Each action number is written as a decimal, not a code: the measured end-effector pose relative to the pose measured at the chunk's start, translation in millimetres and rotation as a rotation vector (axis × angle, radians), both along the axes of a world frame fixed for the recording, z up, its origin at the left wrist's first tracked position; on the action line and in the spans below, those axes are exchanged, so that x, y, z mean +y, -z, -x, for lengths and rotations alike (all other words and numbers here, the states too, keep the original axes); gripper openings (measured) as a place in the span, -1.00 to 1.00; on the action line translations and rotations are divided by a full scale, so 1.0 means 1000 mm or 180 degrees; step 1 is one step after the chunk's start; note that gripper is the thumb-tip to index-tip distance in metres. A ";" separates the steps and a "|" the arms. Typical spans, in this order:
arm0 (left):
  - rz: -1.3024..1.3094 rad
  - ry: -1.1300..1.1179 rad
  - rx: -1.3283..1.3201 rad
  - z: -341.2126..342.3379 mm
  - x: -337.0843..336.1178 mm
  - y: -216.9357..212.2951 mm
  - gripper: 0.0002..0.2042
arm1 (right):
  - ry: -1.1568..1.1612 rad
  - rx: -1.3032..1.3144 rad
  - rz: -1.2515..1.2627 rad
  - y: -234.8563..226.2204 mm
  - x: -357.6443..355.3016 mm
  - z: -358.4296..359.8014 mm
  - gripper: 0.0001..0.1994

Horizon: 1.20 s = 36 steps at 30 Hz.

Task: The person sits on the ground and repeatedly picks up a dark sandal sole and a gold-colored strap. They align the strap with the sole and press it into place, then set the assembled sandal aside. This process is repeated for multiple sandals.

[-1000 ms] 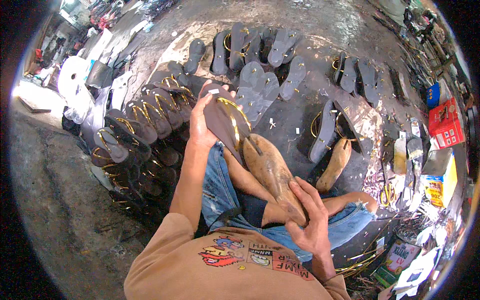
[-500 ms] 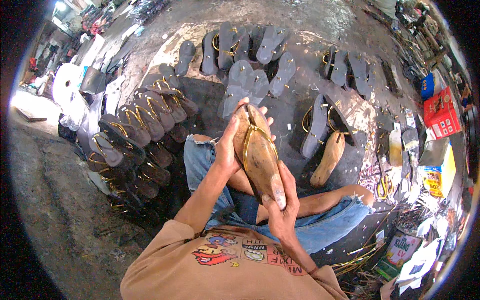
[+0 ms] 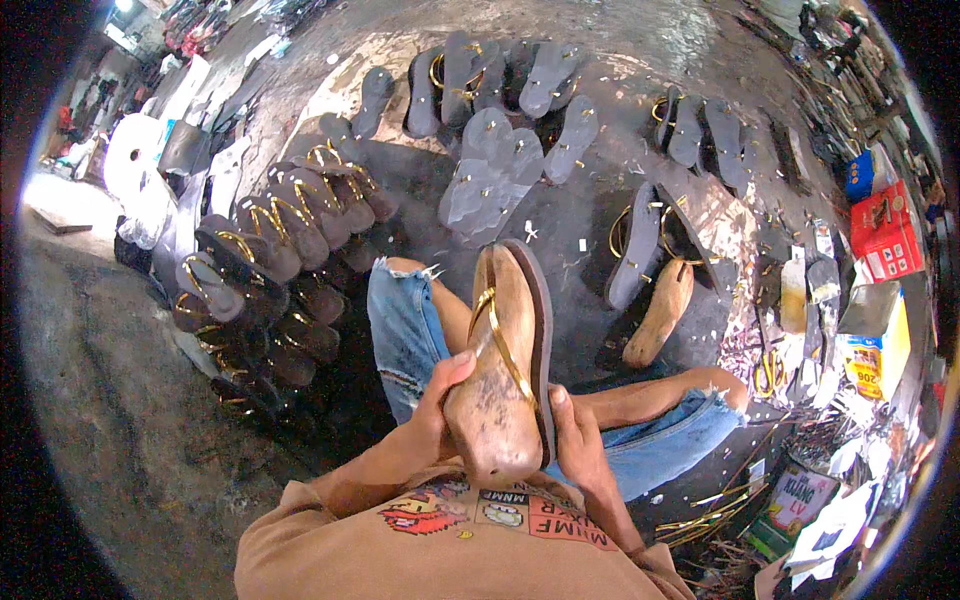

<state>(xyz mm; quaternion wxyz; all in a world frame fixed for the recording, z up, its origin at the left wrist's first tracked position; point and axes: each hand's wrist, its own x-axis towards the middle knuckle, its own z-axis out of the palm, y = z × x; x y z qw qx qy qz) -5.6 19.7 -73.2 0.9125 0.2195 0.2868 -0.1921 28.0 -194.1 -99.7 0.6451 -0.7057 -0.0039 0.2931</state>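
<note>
In front of my chest I hold a wooden shoe last (image 3: 492,415), toe end pointing away. A dark-soled thong sandal (image 3: 541,320) is fitted under it, its gold strap running over the wood. My left hand (image 3: 438,408) grips the last's left side near the heel, thumb on top. My right hand (image 3: 580,438) closes on the sole's right edge near the heel; most of its fingers are hidden underneath. Right of this lies a second wooden last (image 3: 660,312), beside a dark sole (image 3: 636,250) and gold strap loops.
Several finished gold-strapped sandals (image 3: 290,235) are piled at left. Loose dark soles (image 3: 488,190) lie ahead, more at far right. Orange-handled scissors (image 3: 768,375), a red box (image 3: 887,228), a tin (image 3: 797,500) and gold strips (image 3: 705,515) sit at right.
The last with its sandal has come closer to my body and turned more upright. My left hand has slid from the toe end down to the heel; my right hand has moved to the sole's edge.
</note>
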 end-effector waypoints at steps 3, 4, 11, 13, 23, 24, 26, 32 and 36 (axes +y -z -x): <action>0.0302 -0.0094 0.0093 0.022 -0.010 -0.016 -0.29 | 0.0048 0.1086 -0.0597 -0.034 -0.013 0.018 -0.57; 0.0319 -0.0120 0.0172 0.026 -0.017 -0.018 -0.27 | 0.0238 0.1536 -0.0795 -0.034 -0.013 0.024 -0.58; 0.0635 -0.0031 -0.0480 0.050 -0.013 -0.004 -0.04 | 0.0304 0.1784 -0.1055 -0.021 -0.034 0.051 -0.57; 0.0042 0.0384 -0.0572 0.028 -0.014 -0.046 0.01 | -0.0218 0.2353 -0.1066 -0.005 -0.050 0.045 -0.65; -0.2089 0.0784 -0.1053 -0.048 -0.030 -0.020 0.00 | 0.1476 0.1293 -0.1446 0.051 -0.001 0.024 -0.35; -0.1989 0.0683 -0.1032 -0.055 -0.031 -0.015 -0.03 | 0.1309 0.0885 -0.1504 0.039 0.002 0.022 -0.24; -0.2313 0.0599 -0.1017 -0.061 -0.040 -0.016 -0.11 | 0.0988 0.0124 -0.1550 -0.010 0.004 0.012 -0.01; -0.3724 0.1157 -0.1418 -0.052 -0.026 -0.024 -0.58 | 0.0024 0.0583 -0.1632 -0.009 -0.020 -0.019 0.19; -0.4036 0.1469 -0.2265 -0.039 -0.007 -0.009 -0.67 | 0.0193 0.2080 -0.2247 -0.040 -0.040 -0.006 0.05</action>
